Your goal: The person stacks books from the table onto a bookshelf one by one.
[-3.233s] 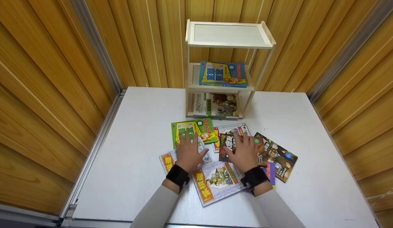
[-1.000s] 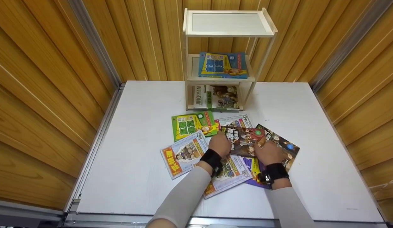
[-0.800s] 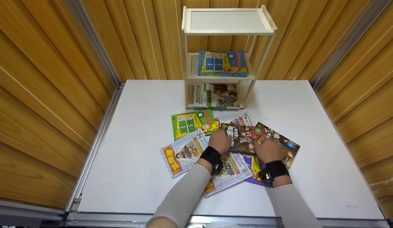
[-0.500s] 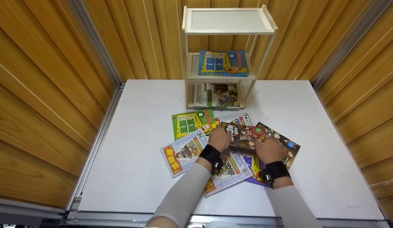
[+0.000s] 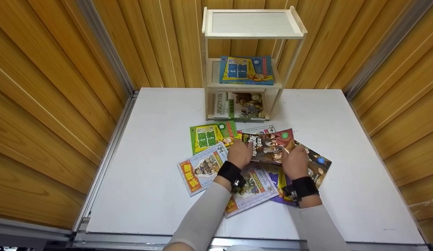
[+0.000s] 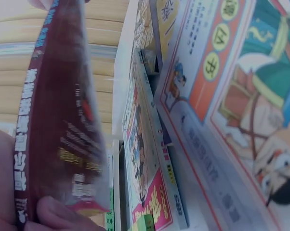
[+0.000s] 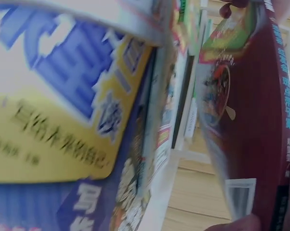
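Both hands hold a dark brown book with a red corner, raised off the pile in the head view. My left hand grips its left edge, and my right hand grips its right edge. From the left wrist, the dark red back and spine of this book show, with fingers around one end. In the right wrist view the book stands clear of the books under it. Beneath lie a lilac book, a purple book and a black book.
A green book and another lilac book lie to the left. Behind the pile stands a white shelf rack, with a blue book on its middle shelf and a white-and-green book at the bottom. Wooden panels enclose the table.
Earlier both hands lay spread on the books; then they took hold of the brown book's two ends. Since half a second ago, it has come up off the pile and tilted slightly.
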Action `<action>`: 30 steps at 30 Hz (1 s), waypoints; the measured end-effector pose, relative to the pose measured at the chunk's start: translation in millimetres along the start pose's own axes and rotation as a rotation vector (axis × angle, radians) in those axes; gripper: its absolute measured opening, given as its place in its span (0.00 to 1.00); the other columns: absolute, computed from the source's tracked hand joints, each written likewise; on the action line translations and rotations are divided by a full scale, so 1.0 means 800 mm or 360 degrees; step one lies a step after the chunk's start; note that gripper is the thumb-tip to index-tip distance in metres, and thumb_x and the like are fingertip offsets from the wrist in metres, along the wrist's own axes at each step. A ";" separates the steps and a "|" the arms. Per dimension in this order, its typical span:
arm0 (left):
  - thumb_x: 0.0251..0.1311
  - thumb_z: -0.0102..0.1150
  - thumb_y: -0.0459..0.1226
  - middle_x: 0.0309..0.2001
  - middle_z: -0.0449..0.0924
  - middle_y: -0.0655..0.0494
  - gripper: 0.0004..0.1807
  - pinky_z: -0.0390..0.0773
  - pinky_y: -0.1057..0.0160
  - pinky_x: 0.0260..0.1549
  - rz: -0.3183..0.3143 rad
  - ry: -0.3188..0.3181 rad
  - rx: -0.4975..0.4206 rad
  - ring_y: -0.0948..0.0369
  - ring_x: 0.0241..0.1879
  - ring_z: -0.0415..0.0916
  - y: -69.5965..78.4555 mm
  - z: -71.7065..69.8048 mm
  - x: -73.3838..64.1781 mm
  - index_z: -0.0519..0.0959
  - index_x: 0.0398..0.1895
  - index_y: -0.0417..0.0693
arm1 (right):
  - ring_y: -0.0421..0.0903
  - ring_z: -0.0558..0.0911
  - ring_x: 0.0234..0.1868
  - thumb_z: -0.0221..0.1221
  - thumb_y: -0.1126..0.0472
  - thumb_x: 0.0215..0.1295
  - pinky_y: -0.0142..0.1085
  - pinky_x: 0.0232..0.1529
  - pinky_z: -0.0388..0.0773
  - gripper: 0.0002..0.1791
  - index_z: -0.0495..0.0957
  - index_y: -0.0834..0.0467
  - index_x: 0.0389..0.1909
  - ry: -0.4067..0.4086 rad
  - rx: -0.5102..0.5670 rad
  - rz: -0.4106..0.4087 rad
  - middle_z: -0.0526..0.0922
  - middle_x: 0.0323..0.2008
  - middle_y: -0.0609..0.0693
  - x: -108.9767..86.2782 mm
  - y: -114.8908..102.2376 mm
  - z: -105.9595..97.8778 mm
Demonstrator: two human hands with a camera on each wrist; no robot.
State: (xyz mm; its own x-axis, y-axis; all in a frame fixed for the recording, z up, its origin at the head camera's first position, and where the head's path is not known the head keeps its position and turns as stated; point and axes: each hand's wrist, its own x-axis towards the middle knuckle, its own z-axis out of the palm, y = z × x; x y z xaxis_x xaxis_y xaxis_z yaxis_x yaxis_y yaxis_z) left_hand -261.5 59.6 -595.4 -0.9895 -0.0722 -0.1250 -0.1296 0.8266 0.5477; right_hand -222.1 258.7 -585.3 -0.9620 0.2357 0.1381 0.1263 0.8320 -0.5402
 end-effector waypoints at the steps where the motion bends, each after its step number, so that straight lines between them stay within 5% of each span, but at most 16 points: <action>1: 0.83 0.42 0.56 0.43 0.89 0.33 0.44 0.87 0.52 0.44 -0.0021 -0.0005 -0.0032 0.45 0.42 0.90 -0.001 -0.002 0.000 0.61 0.75 0.20 | 0.79 0.83 0.42 0.53 0.56 0.80 0.68 0.45 0.78 0.25 0.62 0.78 0.52 0.0007 0.0029 0.0005 0.79 0.42 0.82 0.000 -0.002 -0.001; 7: 0.83 0.41 0.57 0.45 0.87 0.31 0.38 0.85 0.48 0.50 -0.0038 0.0009 -0.0314 0.41 0.48 0.88 -0.008 -0.017 -0.003 0.67 0.68 0.26 | 0.73 0.84 0.30 0.46 0.53 0.83 0.64 0.33 0.78 0.23 0.61 0.74 0.52 0.0059 0.0122 0.0013 0.81 0.31 0.76 0.000 -0.008 0.003; 13: 0.84 0.40 0.57 0.46 0.86 0.36 0.35 0.84 0.49 0.50 0.0054 0.0022 -0.0315 0.44 0.47 0.87 -0.031 -0.038 -0.007 0.74 0.63 0.31 | 0.69 0.83 0.31 0.48 0.55 0.83 0.62 0.34 0.76 0.21 0.66 0.74 0.53 0.0083 0.0204 -0.0041 0.80 0.30 0.69 -0.008 -0.022 0.021; 16: 0.85 0.41 0.54 0.41 0.86 0.40 0.29 0.84 0.48 0.48 0.0099 0.0072 -0.0281 0.45 0.42 0.86 -0.060 -0.049 -0.014 0.81 0.48 0.38 | 0.67 0.83 0.29 0.50 0.54 0.83 0.60 0.32 0.77 0.19 0.68 0.71 0.48 0.0062 0.0238 -0.0080 0.80 0.29 0.65 -0.017 -0.037 0.042; 21: 0.85 0.42 0.51 0.32 0.83 0.42 0.27 0.83 0.47 0.44 0.0089 0.0151 -0.0261 0.45 0.34 0.84 -0.096 -0.057 -0.029 0.78 0.30 0.45 | 0.59 0.80 0.24 0.51 0.54 0.84 0.54 0.27 0.78 0.19 0.70 0.69 0.44 0.0002 0.0281 -0.0115 0.79 0.26 0.60 -0.035 -0.053 0.072; 30: 0.85 0.43 0.52 0.24 0.72 0.53 0.25 0.76 0.52 0.34 0.0055 0.0168 -0.0312 0.52 0.25 0.75 -0.096 -0.053 -0.036 0.74 0.29 0.49 | 0.54 0.75 0.20 0.48 0.55 0.85 0.50 0.23 0.75 0.18 0.69 0.68 0.42 -0.0044 0.0292 -0.0163 0.73 0.23 0.54 -0.034 -0.048 0.076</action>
State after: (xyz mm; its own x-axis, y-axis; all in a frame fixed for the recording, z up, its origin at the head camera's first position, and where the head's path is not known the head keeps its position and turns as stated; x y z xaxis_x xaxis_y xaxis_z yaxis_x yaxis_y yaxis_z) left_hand -225.9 -25.4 -598.9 -0.9934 -0.1123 -0.0219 -0.0953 0.7061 0.7017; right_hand -215.5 190.1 -619.0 -0.9741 0.1385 0.1789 -0.0166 0.7449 -0.6670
